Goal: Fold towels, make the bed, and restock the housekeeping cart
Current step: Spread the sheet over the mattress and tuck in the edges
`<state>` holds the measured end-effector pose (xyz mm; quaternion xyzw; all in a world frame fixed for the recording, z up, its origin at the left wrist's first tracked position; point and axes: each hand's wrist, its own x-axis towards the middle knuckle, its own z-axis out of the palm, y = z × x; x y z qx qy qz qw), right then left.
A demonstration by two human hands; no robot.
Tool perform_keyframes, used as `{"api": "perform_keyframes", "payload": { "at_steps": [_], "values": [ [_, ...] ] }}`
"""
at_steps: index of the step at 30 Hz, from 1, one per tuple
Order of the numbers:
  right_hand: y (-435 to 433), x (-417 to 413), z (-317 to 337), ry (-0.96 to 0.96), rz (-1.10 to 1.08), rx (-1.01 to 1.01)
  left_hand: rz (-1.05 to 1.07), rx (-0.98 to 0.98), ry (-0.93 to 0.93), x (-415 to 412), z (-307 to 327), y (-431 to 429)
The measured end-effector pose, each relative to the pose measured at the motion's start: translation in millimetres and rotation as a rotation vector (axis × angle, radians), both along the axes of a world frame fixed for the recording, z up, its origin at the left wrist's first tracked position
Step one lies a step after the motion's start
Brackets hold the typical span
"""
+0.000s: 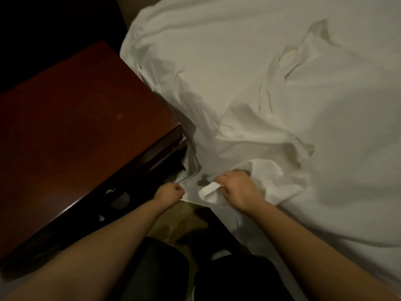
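Head view, dim light. White sheet point(282, 94) lies rumpled across the bed point(249, 234), with deep creases and a bunched fold near the bed's near corner. Left hand point(171, 192): fingers curled into a fist, gripping the sheet's edge at the corner, just beside the nightstand point(82, 131). Right hand point(238, 192): fingers curled round a folded hem of the same sheet, near the left hand but not touching it. Nightstand is dark red wood, close against the bed's side. Patterned floor point(173, 220) shows between the forearms.
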<state>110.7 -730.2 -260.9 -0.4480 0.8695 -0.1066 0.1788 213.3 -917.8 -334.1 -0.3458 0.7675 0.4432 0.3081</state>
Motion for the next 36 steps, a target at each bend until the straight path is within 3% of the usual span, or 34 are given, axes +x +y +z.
{"api": "perform_keyframes", "payload": {
  "at_steps": [4, 7, 10, 13, 17, 21, 25, 29, 31, 34, 36],
  "values": [
    [-15.9, -10.2, -87.2, 0.091, 0.065, 0.032, 0.263, 0.063, -0.021, -37.8, -113.9, -15.5],
    [-11.9, -22.4, -125.9, 0.124, 0.062, 0.111, 0.664, 0.347, 0.000, -71.2, -189.0, -24.4],
    [-4.6, -29.1, -141.7, 0.211, 0.055, -0.027, 0.846, 0.490, 0.083, -101.1, -219.9, -18.4],
    [0.2, -31.6, -138.4, 0.188, 0.038, -0.102, 0.910, 0.439, 0.155, -113.1, -220.4, -11.6],
    [-3.4, -22.6, -98.1, 0.045, -0.068, -0.053, 0.700, 0.281, 0.307, -90.1, -153.7, 4.1],
    [-13.1, -9.3, -35.7, -0.126, -0.080, 0.149, 0.447, 0.325, 0.475, -47.6, -33.0, 37.9],
    [-29.1, -4.5, 38.6, -0.231, -0.052, 0.212, 0.133, 0.141, 0.627, -20.6, 80.2, 54.6],
    [-33.9, -4.3, 125.9, -0.235, -0.055, 0.030, 0.170, 0.010, 0.697, -13.5, 187.6, 49.6],
    [-30.8, -0.9, 166.3, -0.252, -0.109, -0.027, 0.190, 0.055, 0.699, -12.7, 234.0, 47.7],
    [-15.4, 2.8, 218.6, -0.433, -0.356, -0.243, 0.330, 0.203, 0.652, -14.6, 279.9, 42.7],
    [-3.3, -1.9, 243.9, -0.564, -0.496, -0.377, 0.407, 0.187, 0.506, -22.5, 285.5, 35.3]
  ]
}}
